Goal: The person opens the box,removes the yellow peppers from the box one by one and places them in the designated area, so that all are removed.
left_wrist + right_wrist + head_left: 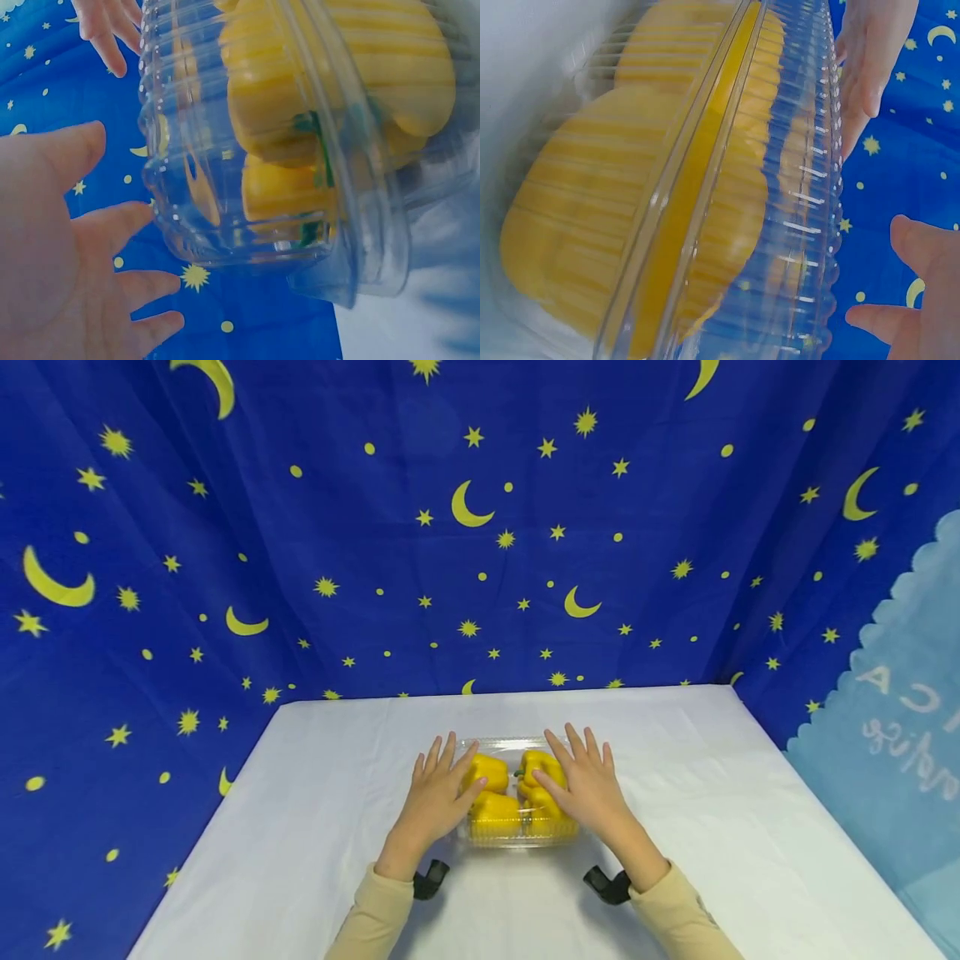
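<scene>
A clear plastic clamshell box (506, 842) sits on the table with its ribbed lid (802, 225) down over the base. Inside are several yellow bell peppers (495, 814), with green stems (321, 146) showing through the wall in the left wrist view. My left hand (437, 797) is at the box's left side, fingers spread and fairly straight, thumb over the lid. The right hand (592, 789) mirrors it at the right side, fingers spread, thumb pointing inward over the lid. Fingertips of the left hand (67, 247) overlap the lid's edge in its wrist view.
A white cloth (315, 827) covers the table. Behind it hangs a blue curtain (390, 543) with yellow moons and stars. A light blue scalloped panel (892, 710) with white lettering stands at the right. Black wrist mounts (431, 880) sit below both wrists.
</scene>
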The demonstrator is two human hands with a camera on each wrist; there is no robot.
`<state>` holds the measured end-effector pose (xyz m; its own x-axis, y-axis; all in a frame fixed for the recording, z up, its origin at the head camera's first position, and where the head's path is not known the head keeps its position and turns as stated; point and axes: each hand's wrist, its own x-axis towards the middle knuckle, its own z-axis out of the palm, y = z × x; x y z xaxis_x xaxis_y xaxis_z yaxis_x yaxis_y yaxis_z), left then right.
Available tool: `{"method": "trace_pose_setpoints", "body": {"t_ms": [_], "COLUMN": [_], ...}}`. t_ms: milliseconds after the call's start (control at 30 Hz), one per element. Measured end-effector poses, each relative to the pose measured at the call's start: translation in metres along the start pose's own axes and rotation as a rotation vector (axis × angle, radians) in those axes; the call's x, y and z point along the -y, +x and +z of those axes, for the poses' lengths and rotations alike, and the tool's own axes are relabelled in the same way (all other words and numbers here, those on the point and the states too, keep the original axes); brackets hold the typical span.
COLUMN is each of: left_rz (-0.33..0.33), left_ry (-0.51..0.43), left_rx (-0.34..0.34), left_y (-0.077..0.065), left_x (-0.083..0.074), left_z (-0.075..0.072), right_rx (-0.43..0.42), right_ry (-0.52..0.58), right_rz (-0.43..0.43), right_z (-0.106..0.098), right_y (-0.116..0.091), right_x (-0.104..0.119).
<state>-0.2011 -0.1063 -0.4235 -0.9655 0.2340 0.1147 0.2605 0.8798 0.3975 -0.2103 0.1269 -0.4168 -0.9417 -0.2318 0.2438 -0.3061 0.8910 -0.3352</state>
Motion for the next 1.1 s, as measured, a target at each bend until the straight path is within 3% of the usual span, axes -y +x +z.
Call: {"method": "trace_pose_setpoints", "body": {"t_ms": [167, 267, 433, 567, 667, 800, 933, 1100], "left_rz": [-0.006, -0.028, -0.129, -0.224, -0.292, -0.341, -0.352, -0.36], "left_ry": [-0.008, -0.045, -0.195, -0.325, -0.424, -0.558, -0.65, -0.712], "left_rx": [-0.038, -0.108, -0.236, -0.262, -0.254, -0.184, -0.108, -0.117], "left_y": [-0.002, -0.002, -0.004, -0.008, -0.012, -0.019, -0.024, -0.031], "left_x": [0.003, 0.007, 0.015, 0.023, 0.028, 0.032, 0.029, 0.026], "left_z": [-0.001, -0.001, 0.001, 0.007, 0.015, 0.026, 0.034, 0.041], "right_rx": [-0.008, -0.016, -0.015, -0.016, -0.016, -0.004, -0.007, -0.018], "right_ry": [-0.002, 0.007, 0.017, 0.043, 0.073, 0.107, 0.141, 0.146], "right_rz": [-0.025, -0.038, -0.052, -0.045, -0.063, -0.088, -0.094, -0.162], "right_z": [0.002, 0.003, 0.005, 0.009, 0.013, 0.02, 0.026, 0.03], "right_y": [-0.002, -0.004, -0.009, -0.015, -0.02, -0.027, -0.032, -0.036], "right_x": [0.0, -0.001, -0.003, -0.007, -0.01, -0.015, -0.019, -0.022]}}
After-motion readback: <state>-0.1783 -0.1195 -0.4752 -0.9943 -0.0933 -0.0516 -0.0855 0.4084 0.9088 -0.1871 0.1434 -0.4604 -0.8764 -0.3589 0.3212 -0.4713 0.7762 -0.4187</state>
